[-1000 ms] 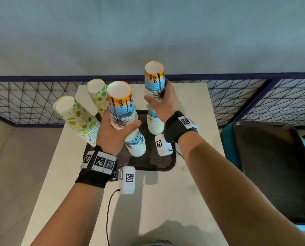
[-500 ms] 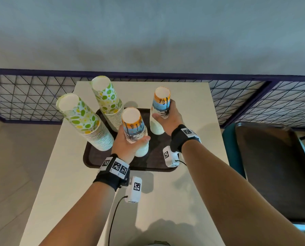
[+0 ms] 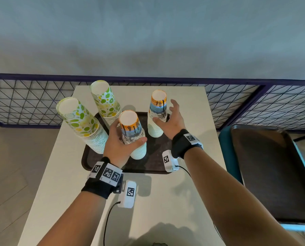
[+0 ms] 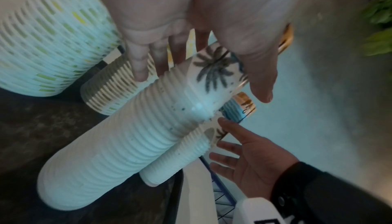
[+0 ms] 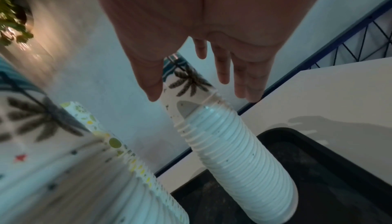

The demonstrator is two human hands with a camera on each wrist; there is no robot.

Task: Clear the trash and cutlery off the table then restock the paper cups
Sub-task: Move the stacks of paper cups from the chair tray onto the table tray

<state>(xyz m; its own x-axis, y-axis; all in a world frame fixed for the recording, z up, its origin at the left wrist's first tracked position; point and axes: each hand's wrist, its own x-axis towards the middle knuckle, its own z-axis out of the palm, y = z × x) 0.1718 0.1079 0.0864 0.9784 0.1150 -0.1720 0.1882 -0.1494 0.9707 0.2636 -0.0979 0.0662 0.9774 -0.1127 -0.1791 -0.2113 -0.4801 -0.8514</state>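
**Q:** How are the cup stacks arranged, left to right, and where do they stand?

**A:** All four stacks stand inverted on the dark tray (image 3: 88, 162), which rests on the white table (image 3: 166, 201). At far left is the front lime-print stack (image 3: 82, 121); behind it and slightly right is the rear lime-print stack (image 3: 104, 102). Next comes the near palm-print stack (image 3: 132, 134), then the far palm-print stack (image 3: 157, 114) at right. Each stack's long axis runs vertically, rim end down.

**Q:** Which hand is nearer which stack?

**A:** The left hand (image 3: 119, 144) is on the near palm-print stack. The right hand (image 3: 173, 119) is just beside the far palm-print stack, on its right side. Both stacks lie directly ahead of their hands.

**Q:** State of the left hand?

**A:** It wraps the upper part of the near palm-print stack, thumb (image 4: 260, 76) on one side and fingers (image 4: 137, 66) on the other. The grip looks loose, but contact is visible on both sides.

**Q:** State of the right hand?

**A:** It is released, fingers (image 5: 241, 76) spread and straight, holding nothing. Its thumb lies at the stack wall; whether it touches cannot be told from these views.

**Q:** What does the next move depend on?

**A:** Probably on both stacks standing plumb on the tray, so the left hand can let go without tipping its stack toward the neighbouring lime-print stacks.
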